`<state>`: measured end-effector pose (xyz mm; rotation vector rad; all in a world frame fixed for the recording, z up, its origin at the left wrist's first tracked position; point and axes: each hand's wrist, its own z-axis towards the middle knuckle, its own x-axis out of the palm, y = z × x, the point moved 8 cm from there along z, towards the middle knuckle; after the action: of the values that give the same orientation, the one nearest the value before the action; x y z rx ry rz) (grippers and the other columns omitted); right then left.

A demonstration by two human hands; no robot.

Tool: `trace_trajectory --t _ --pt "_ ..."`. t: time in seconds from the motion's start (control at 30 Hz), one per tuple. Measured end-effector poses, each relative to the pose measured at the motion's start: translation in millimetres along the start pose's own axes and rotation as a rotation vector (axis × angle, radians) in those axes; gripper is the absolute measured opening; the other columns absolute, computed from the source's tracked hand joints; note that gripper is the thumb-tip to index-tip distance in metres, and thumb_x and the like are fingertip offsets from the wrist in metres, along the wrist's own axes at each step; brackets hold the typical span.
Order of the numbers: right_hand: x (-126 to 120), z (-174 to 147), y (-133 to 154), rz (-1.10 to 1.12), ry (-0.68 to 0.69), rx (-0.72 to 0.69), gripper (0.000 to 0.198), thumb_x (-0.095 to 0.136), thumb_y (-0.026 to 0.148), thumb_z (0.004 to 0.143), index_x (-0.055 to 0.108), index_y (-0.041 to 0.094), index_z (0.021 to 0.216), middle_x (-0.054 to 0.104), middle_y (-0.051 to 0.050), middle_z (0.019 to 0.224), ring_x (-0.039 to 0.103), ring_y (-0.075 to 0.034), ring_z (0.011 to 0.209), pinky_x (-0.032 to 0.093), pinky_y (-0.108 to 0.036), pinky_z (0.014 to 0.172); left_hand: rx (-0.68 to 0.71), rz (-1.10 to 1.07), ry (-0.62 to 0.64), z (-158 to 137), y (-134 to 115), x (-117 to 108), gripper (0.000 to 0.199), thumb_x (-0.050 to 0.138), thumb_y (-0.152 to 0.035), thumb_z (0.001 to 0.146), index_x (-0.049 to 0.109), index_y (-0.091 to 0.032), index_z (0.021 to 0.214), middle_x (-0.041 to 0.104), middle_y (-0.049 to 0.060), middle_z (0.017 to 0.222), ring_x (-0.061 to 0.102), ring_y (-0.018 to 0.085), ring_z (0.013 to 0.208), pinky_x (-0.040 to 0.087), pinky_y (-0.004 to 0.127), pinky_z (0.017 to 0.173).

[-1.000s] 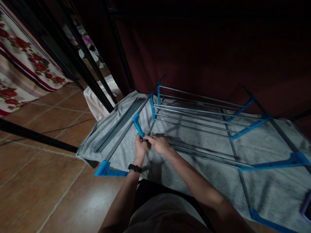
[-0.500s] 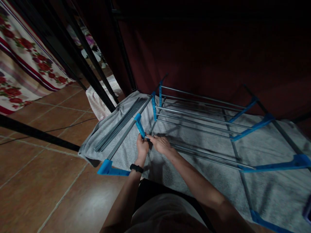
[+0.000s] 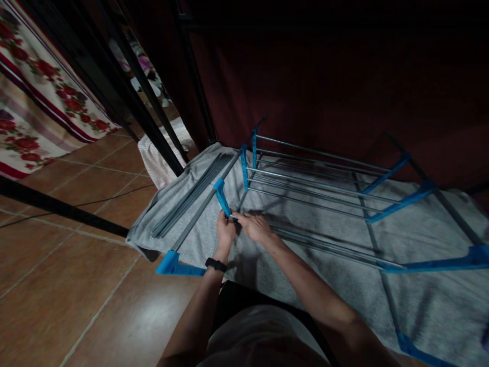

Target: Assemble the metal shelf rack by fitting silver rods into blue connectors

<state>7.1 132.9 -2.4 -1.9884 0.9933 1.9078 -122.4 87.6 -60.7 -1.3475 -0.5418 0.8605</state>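
Observation:
A metal rack with blue plastic brackets lies across the grey towel, its thin rods (image 3: 313, 179) running between the two sides. My left hand (image 3: 226, 230) is closed around the lower end of a blue bracket (image 3: 222, 198) on the left side. My right hand (image 3: 254, 227) pinches a metal rod (image 3: 234, 217) whose tip meets that bracket's end; whether it sits in a hole is hidden by my fingers. Further rods (image 3: 328, 243) lead from beside my right wrist to the right-hand bracket (image 3: 428, 266).
A bundle of loose rods (image 3: 191, 196) lies on the grey towel (image 3: 267, 270) left of the rack. Black metal poles (image 3: 64, 209) cross the left side above the tiled floor (image 3: 99, 275). A dark red cloth (image 3: 305, 92) hangs behind, a floral cloth (image 3: 49, 97) at far left.
The view has shifted slightly, so everything sits a little further right. Both hands keep their hold at the same bracket end, with hardly any visible motion.

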Motion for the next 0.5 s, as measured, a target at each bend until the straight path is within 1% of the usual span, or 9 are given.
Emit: trace_trajectory --t 0.13,0.33,0.5 --pt "-3.5 0.1 -0.4 0.029 -0.005 -0.005 0.053 0.035 0.030 0.107 0.035 0.041 0.159 0.070 -0.003 0.131 0.071 -0.022 0.103 0.052 -0.034 0.089 -0.026 0.000 0.008 0.1 -1.5 0.0 0.024 0.054 -0.009 0.070 0.062 -0.021 0.089 0.070 0.005 0.090 0.068 0.022 0.092 0.053 0.037 0.094" --pt "-4.0 0.4 -0.7 0.038 0.017 -0.011 0.053 0.033 0.033 0.108 0.033 0.042 0.160 0.068 -0.003 0.136 0.069 -0.022 0.109 0.052 -0.035 0.093 -0.021 0.024 0.000 -1.5 -3.7 0.1 0.023 0.054 -0.011 0.070 0.061 -0.021 0.089 0.070 0.005 0.090 0.065 0.021 0.088 0.053 0.036 0.090" --pt "-4.6 -0.4 -0.1 0.032 -0.002 -0.001 0.051 0.034 0.032 0.108 0.038 0.040 0.158 0.069 -0.003 0.132 0.070 -0.022 0.106 0.052 -0.034 0.091 -0.026 0.025 -0.011 -3.6 -4.9 0.2 0.023 0.054 -0.011 0.072 0.062 -0.021 0.091 0.069 0.005 0.091 0.065 0.021 0.087 0.053 0.034 0.088"
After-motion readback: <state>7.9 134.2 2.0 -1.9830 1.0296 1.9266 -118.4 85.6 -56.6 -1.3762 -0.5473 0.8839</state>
